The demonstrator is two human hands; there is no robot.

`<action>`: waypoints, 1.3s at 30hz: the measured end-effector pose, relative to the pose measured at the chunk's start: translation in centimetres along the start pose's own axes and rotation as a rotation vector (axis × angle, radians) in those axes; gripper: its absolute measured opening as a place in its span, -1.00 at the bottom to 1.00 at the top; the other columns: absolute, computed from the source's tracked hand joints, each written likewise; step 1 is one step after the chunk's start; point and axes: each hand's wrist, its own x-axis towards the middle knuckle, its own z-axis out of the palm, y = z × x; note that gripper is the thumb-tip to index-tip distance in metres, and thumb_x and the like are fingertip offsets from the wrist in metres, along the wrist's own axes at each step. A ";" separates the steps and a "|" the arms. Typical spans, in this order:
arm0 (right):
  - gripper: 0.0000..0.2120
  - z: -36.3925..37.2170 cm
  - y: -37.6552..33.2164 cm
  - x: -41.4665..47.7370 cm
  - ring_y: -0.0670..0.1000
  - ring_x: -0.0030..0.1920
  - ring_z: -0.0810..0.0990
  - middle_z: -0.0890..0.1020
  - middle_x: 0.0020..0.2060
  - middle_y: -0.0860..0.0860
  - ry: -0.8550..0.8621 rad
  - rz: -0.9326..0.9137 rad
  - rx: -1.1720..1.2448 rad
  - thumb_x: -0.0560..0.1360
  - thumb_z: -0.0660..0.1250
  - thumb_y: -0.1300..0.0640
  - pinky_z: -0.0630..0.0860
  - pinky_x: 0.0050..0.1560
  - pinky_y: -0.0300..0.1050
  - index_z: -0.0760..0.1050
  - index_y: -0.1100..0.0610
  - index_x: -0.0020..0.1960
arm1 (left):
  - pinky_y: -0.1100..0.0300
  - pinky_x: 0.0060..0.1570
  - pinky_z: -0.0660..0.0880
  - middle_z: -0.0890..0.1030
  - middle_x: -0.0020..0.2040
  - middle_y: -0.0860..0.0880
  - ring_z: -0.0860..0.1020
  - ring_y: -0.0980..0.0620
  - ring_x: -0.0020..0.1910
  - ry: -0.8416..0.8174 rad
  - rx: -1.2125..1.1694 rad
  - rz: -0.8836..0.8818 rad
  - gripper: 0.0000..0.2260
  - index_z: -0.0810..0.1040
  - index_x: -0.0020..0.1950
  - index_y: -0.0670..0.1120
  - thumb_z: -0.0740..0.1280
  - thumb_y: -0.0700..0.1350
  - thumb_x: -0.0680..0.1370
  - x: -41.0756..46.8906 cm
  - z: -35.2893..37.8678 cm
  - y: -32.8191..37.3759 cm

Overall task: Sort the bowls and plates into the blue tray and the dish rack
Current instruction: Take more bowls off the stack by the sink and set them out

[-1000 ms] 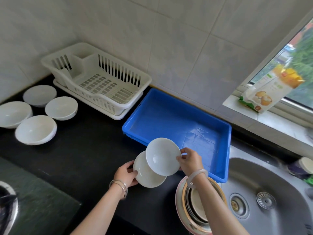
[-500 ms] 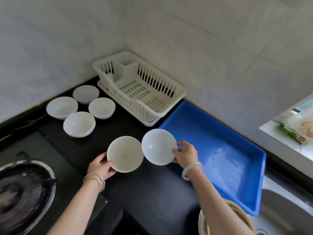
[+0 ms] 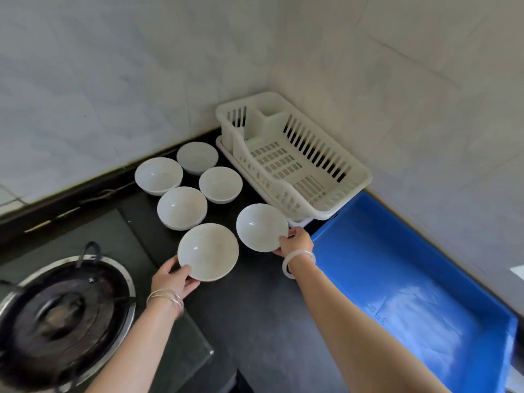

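My left hand [image 3: 173, 280] grips the near rim of a white bowl [image 3: 208, 251] held low over the black counter. My right hand [image 3: 296, 241] holds a second white bowl [image 3: 261, 226] by its right rim, just in front of the white dish rack [image 3: 295, 160]. Several more white bowls [image 3: 182, 207] stand grouped on the counter behind, left of the rack. The rack holds nothing. The blue tray [image 3: 411, 282] lies to the right, with nothing in it.
A gas burner with a dark metal ring [image 3: 63, 313] sits at the lower left on a glass hob [image 3: 181, 344]. Tiled walls [image 3: 141, 66] meet in the corner behind the rack. The black counter [image 3: 263, 321] runs between hob and tray.
Both hands have carried their bowls left and away from me, from in front of the blue tray toward the group of bowls. The view has swung left; the sink is out of frame.
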 end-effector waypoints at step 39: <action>-0.57 3.9 0.3 1.0 0.03 -0.09 0.63 0.54 0.22 0.12 -0.229 0.154 0.374 0.55 0.24 0.21 0.59 -0.09 -0.09 0.31 0.11 0.41 | 0.08 0.10 0.49 0.53 0.26 -0.19 0.53 -0.10 0.16 0.066 -0.039 0.155 -0.67 0.45 0.27 -0.22 0.29 -0.26 0.51 1.1 1.0 -2.7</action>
